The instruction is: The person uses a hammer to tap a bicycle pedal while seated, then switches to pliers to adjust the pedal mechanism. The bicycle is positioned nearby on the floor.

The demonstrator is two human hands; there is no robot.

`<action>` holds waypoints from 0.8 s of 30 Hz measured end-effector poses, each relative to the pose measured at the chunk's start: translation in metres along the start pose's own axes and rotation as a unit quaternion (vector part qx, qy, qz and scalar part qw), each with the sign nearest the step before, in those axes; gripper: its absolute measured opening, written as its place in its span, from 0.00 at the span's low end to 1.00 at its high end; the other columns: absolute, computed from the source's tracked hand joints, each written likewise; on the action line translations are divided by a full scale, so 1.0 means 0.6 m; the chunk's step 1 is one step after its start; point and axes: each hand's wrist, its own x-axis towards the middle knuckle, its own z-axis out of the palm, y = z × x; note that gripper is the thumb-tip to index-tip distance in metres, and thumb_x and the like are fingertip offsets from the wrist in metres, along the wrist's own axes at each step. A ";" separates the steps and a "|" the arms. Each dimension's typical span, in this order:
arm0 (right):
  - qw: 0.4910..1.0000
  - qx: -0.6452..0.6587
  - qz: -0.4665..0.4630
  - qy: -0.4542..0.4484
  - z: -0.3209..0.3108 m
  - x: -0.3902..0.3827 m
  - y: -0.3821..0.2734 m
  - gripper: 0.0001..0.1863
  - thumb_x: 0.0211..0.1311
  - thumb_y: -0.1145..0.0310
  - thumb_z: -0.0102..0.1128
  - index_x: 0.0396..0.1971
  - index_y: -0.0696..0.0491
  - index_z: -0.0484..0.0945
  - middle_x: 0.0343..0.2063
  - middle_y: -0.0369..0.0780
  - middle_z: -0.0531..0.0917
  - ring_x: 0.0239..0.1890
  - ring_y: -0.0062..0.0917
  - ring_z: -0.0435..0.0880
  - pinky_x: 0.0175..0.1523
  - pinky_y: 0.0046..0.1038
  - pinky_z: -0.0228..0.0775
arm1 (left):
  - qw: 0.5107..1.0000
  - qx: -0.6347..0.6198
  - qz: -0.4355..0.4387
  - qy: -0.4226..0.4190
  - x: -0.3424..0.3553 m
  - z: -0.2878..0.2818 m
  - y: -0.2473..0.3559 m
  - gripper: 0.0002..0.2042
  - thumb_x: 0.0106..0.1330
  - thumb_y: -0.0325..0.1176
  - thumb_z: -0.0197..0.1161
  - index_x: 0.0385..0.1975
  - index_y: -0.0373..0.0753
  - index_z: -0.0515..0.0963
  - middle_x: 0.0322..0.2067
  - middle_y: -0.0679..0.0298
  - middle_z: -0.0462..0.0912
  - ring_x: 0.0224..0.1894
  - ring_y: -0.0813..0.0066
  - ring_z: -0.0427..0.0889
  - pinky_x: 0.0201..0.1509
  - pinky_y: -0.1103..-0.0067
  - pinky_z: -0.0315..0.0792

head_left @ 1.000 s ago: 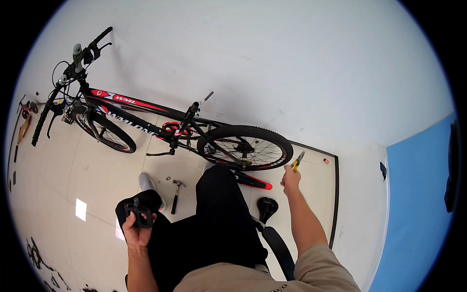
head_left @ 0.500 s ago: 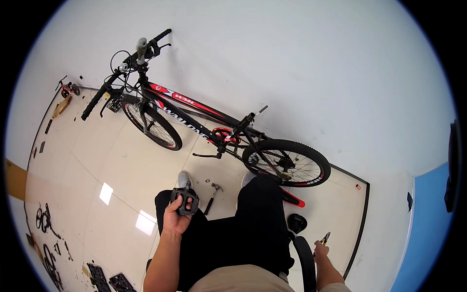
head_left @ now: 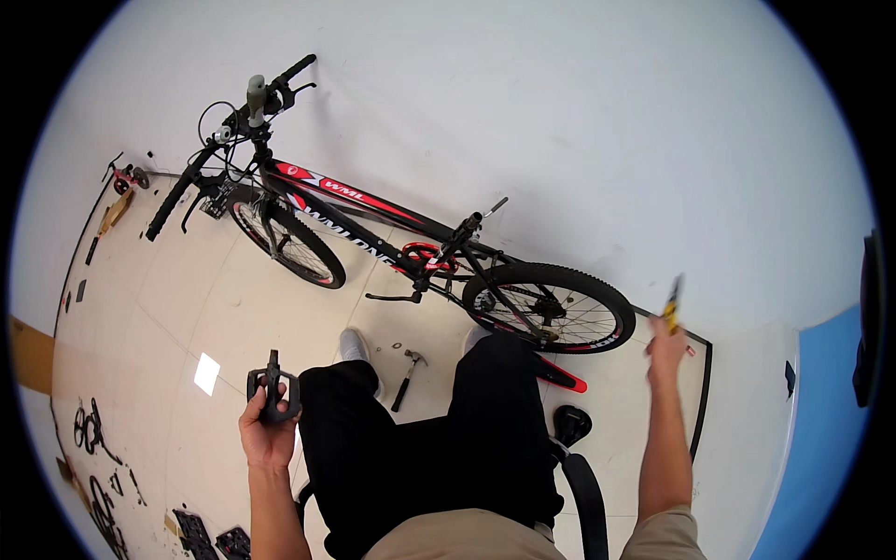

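Note:
My left hand [head_left: 269,431] grips a black bicycle pedal [head_left: 273,392] by its frame, left of my knee, with its axle pointing up. My right hand [head_left: 665,350] is stretched out to the right and closed round yellow-and-black pliers [head_left: 673,303], which are smeared by motion. In front of me a black and red bicycle [head_left: 373,210] leans along the white wall. Its crank arm [head_left: 392,298] points left and carries no pedal. A claw hammer [head_left: 407,381] lies on the floor between my feet, near small rings [head_left: 397,345].
By the rear wheel [head_left: 551,308] lies a red and black mudguard [head_left: 560,373]. A black saddle [head_left: 570,425] is near the chair's armrest [head_left: 586,499]. Tool cases [head_left: 196,535] and several black parts [head_left: 93,429] lie on the left floor. Far left stands a small red bike [head_left: 126,175].
My left hand has carried the pedal to the left, off my knee. My right hand has swung up and forward with the pliers. The view has shifted slightly.

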 end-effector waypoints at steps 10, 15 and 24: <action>0.980 -0.105 -0.169 0.028 0.151 0.015 0.039 0.22 0.58 0.61 0.70 0.41 0.63 0.73 0.32 0.47 0.80 0.35 0.34 0.80 0.46 0.35 0.73 | 0.981 -0.005 -0.058 0.187 0.020 -0.078 0.005 0.07 0.70 0.35 0.56 0.44 0.43 0.72 0.31 0.64 0.82 0.33 0.76 0.78 0.52 0.67 0.63; 0.988 -0.108 -0.032 -0.102 0.171 -0.005 0.035 0.22 0.49 0.58 0.70 0.34 0.61 0.76 0.29 0.46 0.82 0.35 0.34 0.81 0.45 0.35 0.73 | 0.982 -0.003 -0.044 0.185 0.027 -0.107 0.020 0.09 0.69 0.33 0.57 0.46 0.43 0.72 0.31 0.64 0.83 0.34 0.77 0.79 0.53 0.67 0.63; 0.958 0.015 -0.227 0.176 0.154 -0.002 -0.073 0.18 0.61 0.61 0.69 0.35 0.59 0.73 0.28 0.38 0.76 0.30 0.26 0.76 0.40 0.29 0.71 | 0.984 -0.004 -0.029 0.177 0.036 -0.114 0.033 0.09 0.69 0.33 0.57 0.47 0.43 0.71 0.31 0.65 0.82 0.33 0.78 0.80 0.53 0.67 0.64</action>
